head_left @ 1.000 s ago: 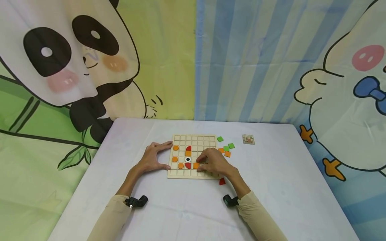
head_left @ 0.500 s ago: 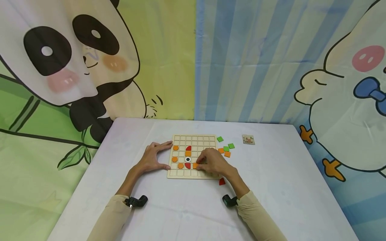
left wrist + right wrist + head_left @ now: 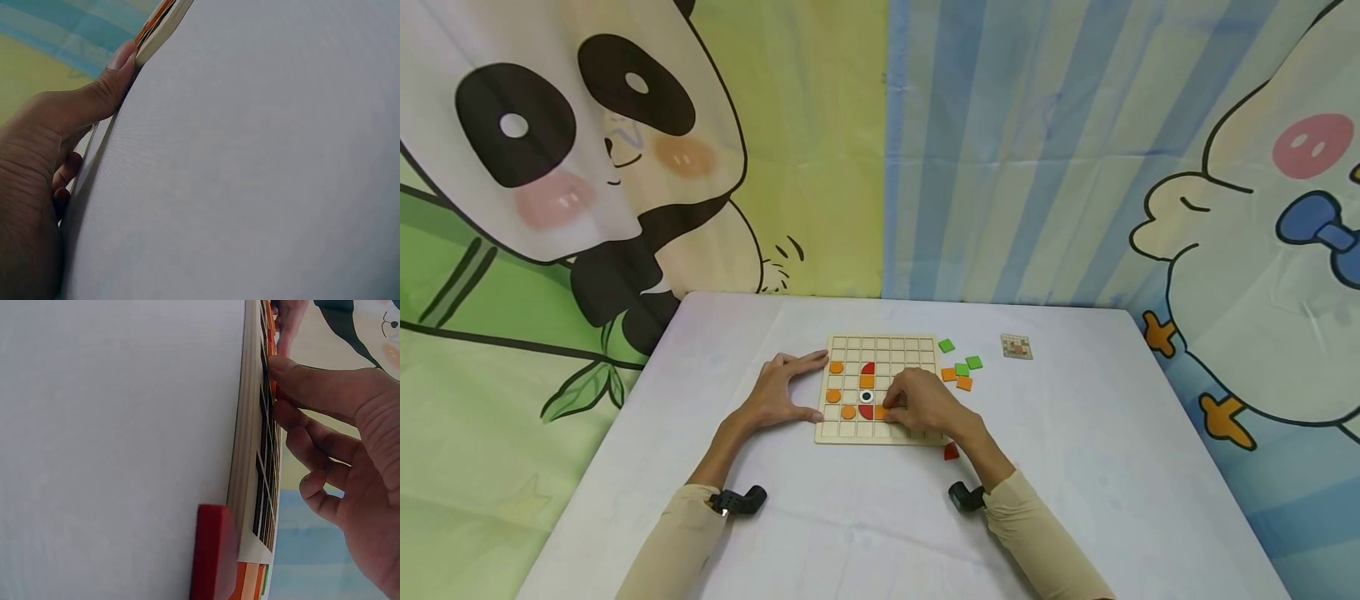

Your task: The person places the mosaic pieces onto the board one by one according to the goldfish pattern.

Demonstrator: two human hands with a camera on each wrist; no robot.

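A wooden grid board lies on the white table. My left hand rests against its left edge, fingers spread and thumb extended; the left wrist view shows the thumb right at the board's side. With thumb and index finger, my right hand pinches an orange square tile in the lower part of the grid. Left of that tile sits a red quarter-round piece, with a white disc with a black dot above it. The right hand covers the board's lower right cells.
Orange discs sit in cells on the left. Green square tiles and orange ones lie loose right of the board. A red piece lies near its lower right corner. Farther right is a small pattern card.
My right hand has moved slightly left, shifting the orange square tile up close to the red quarter-round piece. The left hand has stayed at the board's edge.
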